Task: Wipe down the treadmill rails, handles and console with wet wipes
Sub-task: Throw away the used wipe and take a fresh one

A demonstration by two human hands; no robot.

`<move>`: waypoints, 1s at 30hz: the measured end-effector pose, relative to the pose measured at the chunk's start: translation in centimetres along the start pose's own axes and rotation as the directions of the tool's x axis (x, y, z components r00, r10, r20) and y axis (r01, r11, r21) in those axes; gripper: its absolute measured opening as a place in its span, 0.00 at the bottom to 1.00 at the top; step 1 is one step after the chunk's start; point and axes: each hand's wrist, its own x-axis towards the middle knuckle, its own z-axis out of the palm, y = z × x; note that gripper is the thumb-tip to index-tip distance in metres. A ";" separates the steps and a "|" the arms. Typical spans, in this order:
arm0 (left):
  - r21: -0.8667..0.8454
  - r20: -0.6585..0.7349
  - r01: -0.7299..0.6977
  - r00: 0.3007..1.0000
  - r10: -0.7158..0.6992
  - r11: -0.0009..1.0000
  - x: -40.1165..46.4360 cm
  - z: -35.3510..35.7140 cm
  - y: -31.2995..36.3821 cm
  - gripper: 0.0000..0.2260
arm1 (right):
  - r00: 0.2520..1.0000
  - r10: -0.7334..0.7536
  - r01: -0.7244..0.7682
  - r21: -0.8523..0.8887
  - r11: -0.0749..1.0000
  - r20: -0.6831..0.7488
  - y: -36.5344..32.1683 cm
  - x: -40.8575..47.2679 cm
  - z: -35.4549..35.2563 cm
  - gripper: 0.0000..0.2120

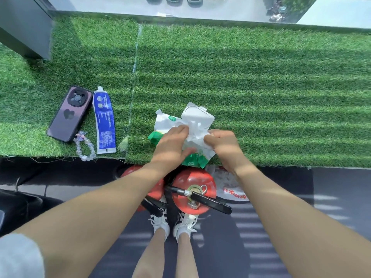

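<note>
Down on the turf ledge point(241, 81), your pack of wipes point(166, 122) lay near the front edge, its white flip lid point(197, 114) standing open. Your left hand point(172, 143) rested on the pack, fingers curled over it with the thumb beneath, pinning it in place. Your right hand point(222, 144) was closed around a crumpled white wipe point(195, 135) just beside the opening, fingers bent tight on it. The two hands sat close together, the wipe between them. Well to the left on the turf lay a phone point(69, 114) face down, a blue tube point(104, 121) just beside it, and a bead bracelet point(84, 146) at the edge. Below the ledge stood two red extinguishers point(193, 185), with your white shoes point(172, 225) behind them.
</note>
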 end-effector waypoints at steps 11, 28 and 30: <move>0.029 -0.051 0.068 0.996 -0.067 0.997 1.3 -0.5 -0.4 0.05 | 0.985 0.164 -0.143 0.277 0.950 -0.057 0.9 0.2 -1.6 0.15; -0.158 -0.076 0.128 0.987 -0.141 0.979 1.1 -0.7 -0.1 0.04 | 0.969 0.174 -0.108 0.334 0.936 -0.173 0.7 0.9 -1.7 0.12; -0.130 -0.073 0.110 0.990 -0.120 0.985 1.1 -0.8 -0.5 0.07 | 0.949 0.160 -0.083 0.278 0.957 -0.270 0.9 1.3 -2.3 0.14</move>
